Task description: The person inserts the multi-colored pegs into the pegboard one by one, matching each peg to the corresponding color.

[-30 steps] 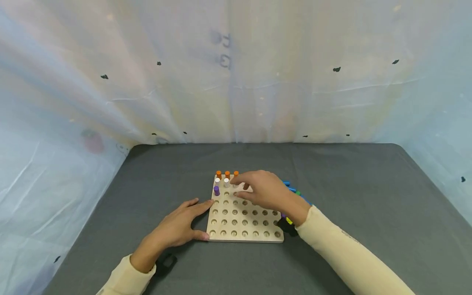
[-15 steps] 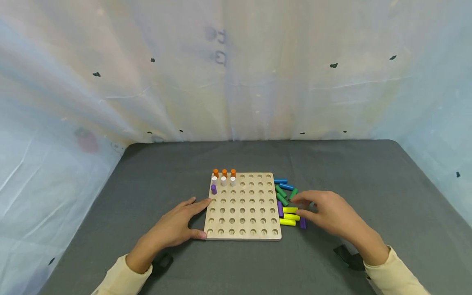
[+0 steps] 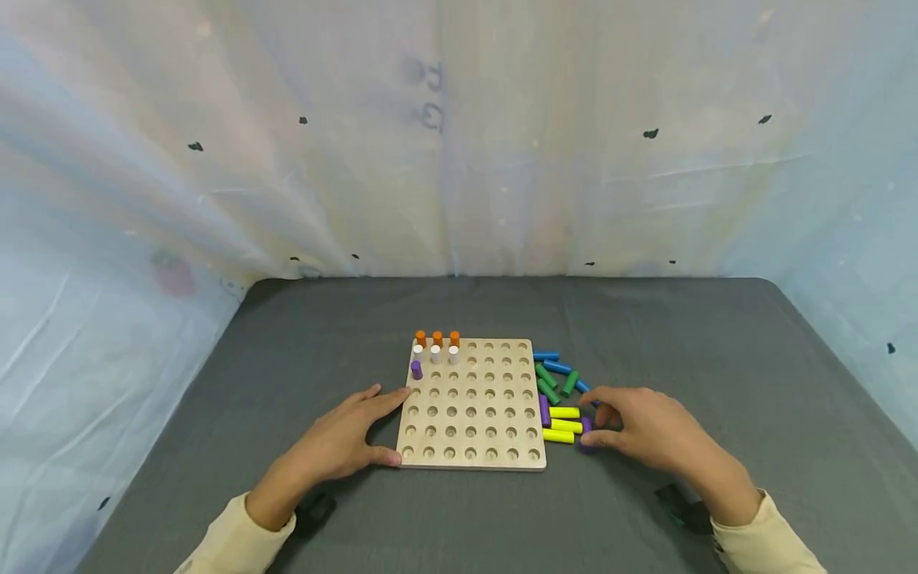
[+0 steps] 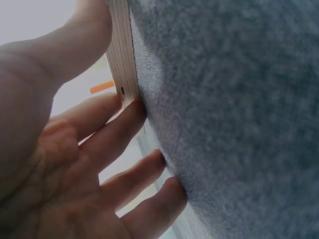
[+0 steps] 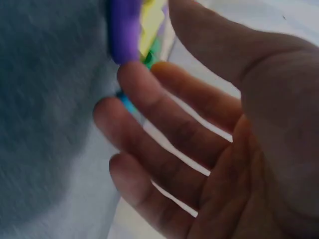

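Observation:
A square wooden pegboard [image 3: 480, 402] lies on the table with rows of holes. Three orange pegs [image 3: 437, 339] stand in its far row, three white pegs [image 3: 435, 355] in the row before them, and one purple peg [image 3: 416, 369] leads the third. My left hand [image 3: 343, 440] is spread at the board's left side, thumb and fingertips against its edge [image 4: 122, 50]. To the right, my right hand [image 3: 645, 422] hovers with thumb and fingers apart around a loose purple peg [image 5: 124, 30]. A fingertip is right at the peg's end, and the thumb partly hides it in the head view.
Along the board's right side lie loose yellow pegs [image 3: 565, 426], green pegs [image 3: 570, 383], blue pegs [image 3: 557, 367] and another purple peg [image 3: 544, 410]. The grey-covered table [image 3: 674, 335] meets a pale plastic sheet [image 3: 502, 159] at the back.
My right hand has left the board, where a third white peg now stands, and has moved right to the loose purple peg. My left hand stays at the board's edge.

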A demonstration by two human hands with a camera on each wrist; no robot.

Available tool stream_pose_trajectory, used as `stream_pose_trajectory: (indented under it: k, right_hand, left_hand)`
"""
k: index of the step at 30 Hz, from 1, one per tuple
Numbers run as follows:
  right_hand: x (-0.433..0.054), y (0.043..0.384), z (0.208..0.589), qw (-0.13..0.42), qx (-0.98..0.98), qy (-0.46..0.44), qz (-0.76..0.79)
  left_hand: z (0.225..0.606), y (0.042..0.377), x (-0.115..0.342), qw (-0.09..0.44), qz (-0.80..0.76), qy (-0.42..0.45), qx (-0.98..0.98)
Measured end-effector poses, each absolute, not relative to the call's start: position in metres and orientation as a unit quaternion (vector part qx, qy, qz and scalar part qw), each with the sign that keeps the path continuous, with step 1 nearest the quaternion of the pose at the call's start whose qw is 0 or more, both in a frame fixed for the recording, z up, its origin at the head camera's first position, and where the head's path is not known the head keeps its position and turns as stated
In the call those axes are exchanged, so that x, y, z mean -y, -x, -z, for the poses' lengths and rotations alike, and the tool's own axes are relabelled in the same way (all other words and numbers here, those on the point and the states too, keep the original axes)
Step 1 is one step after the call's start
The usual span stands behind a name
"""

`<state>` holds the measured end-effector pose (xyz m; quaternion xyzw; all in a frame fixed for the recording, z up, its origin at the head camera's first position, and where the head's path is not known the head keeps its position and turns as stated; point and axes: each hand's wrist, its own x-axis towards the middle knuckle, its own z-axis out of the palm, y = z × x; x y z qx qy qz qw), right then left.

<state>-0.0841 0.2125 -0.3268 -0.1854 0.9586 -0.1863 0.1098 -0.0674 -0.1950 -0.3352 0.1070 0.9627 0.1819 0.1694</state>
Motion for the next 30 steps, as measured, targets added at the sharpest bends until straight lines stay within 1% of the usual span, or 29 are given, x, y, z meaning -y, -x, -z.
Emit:
stream_pose_trajectory:
  k: [8, 21, 30]
  right_hand:
    - [-0.202, 0.082, 0.335, 0.09, -0.967, 0.176, 0.162]
    - [-0.213, 0.089, 0.33, 0.12, -0.965, 0.171, 0.158]
    - [-0.218, 0.09, 0.331, 0.086, -0.962, 0.193, 0.171]
  left_hand:
    - [0.335, 0.069, 0.196, 0.164, -0.175, -0.111, -0.965]
    - [0.336, 0.069, 0.195, 0.173, -0.172, -0.101, -0.965]
    - [0.336, 0.07, 0.196, 0.167, -0.17, -0.107, -0.965]
